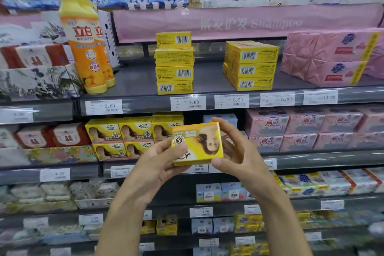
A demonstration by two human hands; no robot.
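Two hands, left hand and right hand, pinch one yellow soap box by its ends, print upside down, likely to turn it before shelving beside matching boxes along the shelf edge.

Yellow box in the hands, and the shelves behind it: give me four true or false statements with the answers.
1. The left hand and the right hand both hold the yellow box. True.
2. The box's printed picture is upright. False: it is upside down.
3. Two stacks of yellow boxes stand on the shelf above. True.
4. The orange bottles stand right of those stacks. False: they stand left of them.
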